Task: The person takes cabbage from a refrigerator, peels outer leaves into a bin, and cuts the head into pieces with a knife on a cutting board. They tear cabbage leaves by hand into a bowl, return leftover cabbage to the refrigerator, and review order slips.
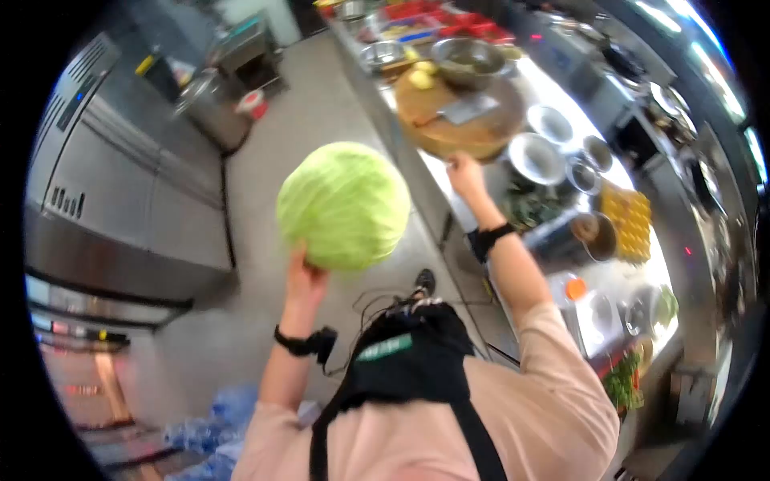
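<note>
A large round green cabbage (345, 206) is held up over the floor by my left hand (305, 279), which grips it from below; most of the fingers are hidden behind it. My right hand (465, 175) is at the near edge of a round wooden cutting board (417, 128), its fingers curled together. What those fingers hold, if anything, is too small to make out. A cleaver (470, 108) lies flat on the board, and pale yellow pieces (422, 75) sit at its far left part.
A metal bowl (468, 60) stands at the board's far edge. White bowls (537, 158), a dark pot (593, 236) and yellow egg trays (626, 223) are on the counter at right. Steel cabinets (120, 172) line the left side. A bin (215, 112) stands behind them.
</note>
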The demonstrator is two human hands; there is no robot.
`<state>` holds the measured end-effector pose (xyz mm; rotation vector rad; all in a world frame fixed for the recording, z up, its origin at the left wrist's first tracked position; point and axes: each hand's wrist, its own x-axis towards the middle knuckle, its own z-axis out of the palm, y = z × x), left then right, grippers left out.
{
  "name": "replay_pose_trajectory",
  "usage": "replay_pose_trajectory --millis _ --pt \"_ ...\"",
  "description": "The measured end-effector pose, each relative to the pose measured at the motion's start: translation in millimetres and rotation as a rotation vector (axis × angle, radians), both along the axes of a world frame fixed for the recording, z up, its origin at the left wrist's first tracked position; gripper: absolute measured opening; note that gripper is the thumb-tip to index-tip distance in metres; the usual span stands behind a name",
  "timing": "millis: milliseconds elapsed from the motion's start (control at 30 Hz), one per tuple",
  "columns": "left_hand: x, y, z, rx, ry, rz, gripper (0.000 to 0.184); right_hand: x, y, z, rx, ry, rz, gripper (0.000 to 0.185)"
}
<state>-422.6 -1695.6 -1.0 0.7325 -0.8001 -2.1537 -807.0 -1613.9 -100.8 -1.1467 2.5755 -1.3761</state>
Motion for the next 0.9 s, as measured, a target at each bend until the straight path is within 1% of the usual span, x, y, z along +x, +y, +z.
replay_pose_trajectory --millis 33,67,100,133,167,200,233,300,333,367,433,500,567,600,633,667,700,767,800,833,867,900 --pt "-15.7 -18.7 3.6 -0.039 -0.010 0.017 0.061 -32.6 -41.1 -9.2 0.014 0.061 0.017 0.027" --pt "-33.2 -36.9 5.0 -0.073 -0.022 0.024 0.061 -79.6 -91.0 -39.7 0.065 0.102 0.040 0.034" --pt "-47.7 -53.6 14.5 -0.073 -0.066 0.045 0.061 -105.2 -126.3 -74.3 0.122 0.133 0.043 0.042" --pt "-67.6 -73.3 27.0 -0.094 -0.082 -0.015 0.061 -104.0 -145.6 -60.7 0.112 0.108 0.051 0.042" --pt "-87.6 -99.5 34.2 -0.119 -0.091 -0.093 0.061 -113.1 -167.0 -43.4 0.244 0.083 0.007 0.047" --pt "-104.6 -125.3 34.0 -0.149 -0.113 -0.110 0.060 -125.4 -187.0 -31.8 0.383 0.065 -0.043 0.052" --pt "-115.9 -143.3 35.2 -0.142 -0.126 -0.117 0.060 -131.0 -202.8 -38.1 0.390 0.050 -0.046 0.052" --pt "-145.2 -186.8 34.2 -0.138 -0.159 -0.193 0.061 -145.8 -236.1 -47.1 0.524 0.019 -0.065 0.055" --pt "-160.7 -208.5 32.9 -0.124 -0.169 -0.214 0.061 -140.8 -241.4 -33.3 0.537 -0.065 -0.120 0.052" --pt "-187.6 -215.7 24.3 -0.084 -0.219 -0.209 0.062 -152.9 -238.6 -40.8 0.548 -0.086 -0.140 0.052" --pt "-225.4 -255.6 6.2 -0.011 -0.282 -0.259 0.063 -161.6 -245.7 -52.8 0.614 -0.012 -0.115 0.047" --pt "-267.5 -302.3 -14.7 0.009 -0.317 -0.398 0.064 -154.4 -244.1 -54.7 0.541 0.041 -0.230 0.032" --pt "-307.7 -340.0 -33.2 0.032 -0.317 -0.567 0.063 -158.7 -233.6 -104.2 0.461 0.129 -0.258 0.023" --pt "-303.8 -336.1 -29.8 0.026 -0.314 -0.651 0.063 -133.5 -204.9 -88.4 0.414 0.083 -0.347 0.023" --pt "-341.5 -371.8 -42.3 0.044 -0.318 -0.733 0.063 -133.8 -208.8 -73.5 0.389 0.023 -0.455 0.027" --pt "-350.2 -354.8 -47.2 0.094 -0.357 -0.825 0.062 -109.2 -158.6 -51.2 0.372 -0.059 -0.562 0.035" --pt "-367.6 -353.9 -46.5 0.133 -0.400 -0.909 0.061 -96.7 -128.8 -26.3 0.339 -0.137 -0.663 0.044" --pt "-416.6 -354.0 -52.7 0.169 -0.423 -1.053 0.061 -84.5 -101.4 24.8 0.354 -0.204 -0.799 0.051" --pt "-436.9 -345.6 -62.7 0.184 -0.344 -1.139 0.060 -77.5 -89.4 54.8 0.301 -0.289 -0.827 0.051" --pt "-466.0 -348.2 -83.3 0.211 -0.259 -1.232 0.060 -77.4 -90.3 65.4 0.252 -0.368 -0.866 0.052" --pt "-486.2 -336.3 -87.6 0.222 -0.267 -1.278 0.059 -69.9 -71.6 52.5 0.056 -0.460 -0.925 0.053" --pt "-504.5 -319.7 -90.9 0.232 -0.273 -1.319 0.058 -60.3 -76.1 86.5 -0.022 -0.628 -0.980 0.048"
